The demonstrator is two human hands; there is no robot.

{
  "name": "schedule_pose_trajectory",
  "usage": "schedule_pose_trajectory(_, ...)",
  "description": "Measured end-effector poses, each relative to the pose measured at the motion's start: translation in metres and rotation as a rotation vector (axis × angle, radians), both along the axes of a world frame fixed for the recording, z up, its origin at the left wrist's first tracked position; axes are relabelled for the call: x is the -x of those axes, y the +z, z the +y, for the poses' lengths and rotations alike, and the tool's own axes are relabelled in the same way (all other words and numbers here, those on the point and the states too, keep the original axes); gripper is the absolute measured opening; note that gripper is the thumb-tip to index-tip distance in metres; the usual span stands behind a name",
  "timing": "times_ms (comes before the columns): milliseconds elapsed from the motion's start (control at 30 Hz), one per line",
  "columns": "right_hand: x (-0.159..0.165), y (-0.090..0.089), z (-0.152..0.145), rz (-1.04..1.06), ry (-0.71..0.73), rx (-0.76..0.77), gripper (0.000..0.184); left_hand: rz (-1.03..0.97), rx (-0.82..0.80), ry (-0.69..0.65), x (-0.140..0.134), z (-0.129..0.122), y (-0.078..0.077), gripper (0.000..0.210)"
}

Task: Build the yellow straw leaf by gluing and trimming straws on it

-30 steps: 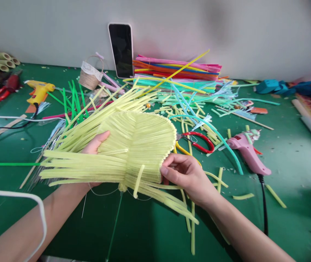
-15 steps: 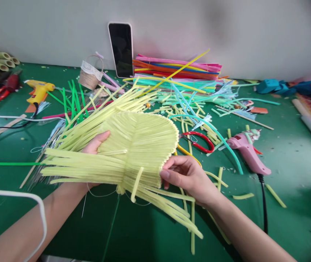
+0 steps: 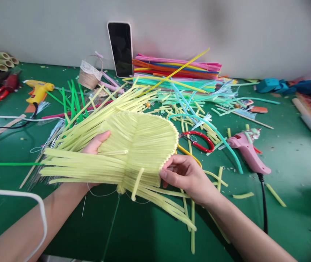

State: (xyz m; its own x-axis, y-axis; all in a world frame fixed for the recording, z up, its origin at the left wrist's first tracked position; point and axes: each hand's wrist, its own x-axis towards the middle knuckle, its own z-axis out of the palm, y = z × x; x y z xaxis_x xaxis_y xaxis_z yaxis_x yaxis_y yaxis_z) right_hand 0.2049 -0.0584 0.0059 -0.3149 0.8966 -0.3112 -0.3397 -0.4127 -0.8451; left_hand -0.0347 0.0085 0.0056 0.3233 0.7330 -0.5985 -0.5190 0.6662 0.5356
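Note:
A pale yellow-green leaf shape made of pipe cleaners [image 3: 144, 136] is held above the table between my two hands. My left hand [image 3: 97, 142] grips it from the left, thumb on top and the fingers hidden beneath. The thumb and fingers of my right hand [image 3: 181, 174] pinch its lower right edge. Long untrimmed pipe cleaners [image 3: 81, 165] stick out to the left of the leaf, and more fan toward the lower right. Beneath the leaf hangs a thin thread with a needle [image 3: 84, 205]. Red-handled scissors [image 3: 199, 141] lie just right of the leaf, their blades partly hidden.
A pink glue gun [image 3: 247, 149] lies at right, a yellow glue gun [image 3: 38, 91] at left. Behind are a propped phone [image 3: 120, 49], a small basket [image 3: 89, 77] and bundled coloured pipe cleaners [image 3: 177, 67]. Cut pieces litter the green table [image 3: 289, 160]. A white cable [image 3: 16, 193] crosses the lower left.
Both hands keep their hold on the leaf, almost still. The loose pipe cleaners at its lower right have shifted slightly left and up.

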Motion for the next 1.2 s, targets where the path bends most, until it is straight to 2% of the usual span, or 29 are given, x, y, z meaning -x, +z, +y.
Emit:
schedule_pose_trajectory(400, -0.0003, 0.0023, 0.0014, -0.033, 0.005, -0.023, 0.017, 0.007, 0.013, 0.010, -0.0044, 0.0001, 0.0058, 0.061)
schedule_pose_trajectory(667, -0.0005, -0.0014, 0.0013, -0.052, 0.003, -0.026, 0.019, -0.013, 0.016, -0.003, -0.0016, 0.0019, 0.0018, 0.062)
schedule_pose_trajectory(1033, 0.0001, 0.0031, 0.0014, -0.004, 0.010, 0.005, 0.016, 0.019, 0.016, 0.039, -0.0042, -0.0005, 0.0057, 0.056)
schedule_pose_trajectory(1200, 0.0002, 0.0036, 0.0023, -0.002, 0.004, -0.002, 0.017, 0.029, 0.011, 0.013, -0.0025, -0.0004, 0.0045, 0.055)
